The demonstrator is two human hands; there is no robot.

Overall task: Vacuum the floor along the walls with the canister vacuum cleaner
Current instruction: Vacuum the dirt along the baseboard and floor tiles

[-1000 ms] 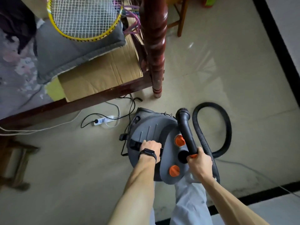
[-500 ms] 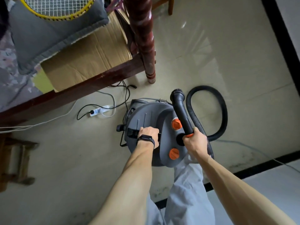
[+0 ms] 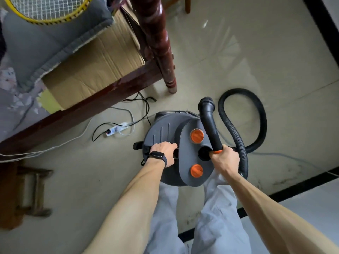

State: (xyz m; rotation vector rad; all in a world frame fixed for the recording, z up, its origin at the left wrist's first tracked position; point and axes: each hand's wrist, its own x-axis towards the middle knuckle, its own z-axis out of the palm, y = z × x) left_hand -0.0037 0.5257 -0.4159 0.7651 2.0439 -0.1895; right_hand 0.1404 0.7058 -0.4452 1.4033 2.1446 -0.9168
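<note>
The left hand [image 3: 165,153] grips the vacuum [image 3: 165,129] by its handle, the right hand [image 3: 224,158] the nozzle tube [image 3: 211,129]. Dragged toward ten o'clock, it may snag the power strip [image 3: 114,130] cords.

Power strip [image 3: 114,130] left of vacuum [image 3: 170,143]; hose [image 3: 238,132] right.

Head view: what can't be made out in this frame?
All head view:
- Canister: its lid hides the body and wheels.
- Carry handle: mostly under the left hand.
- Hose: lower end passes behind the right hand gripping the wand.
- Power strip: too small to trace plugs.
- Racket: cut by top edge.
</note>
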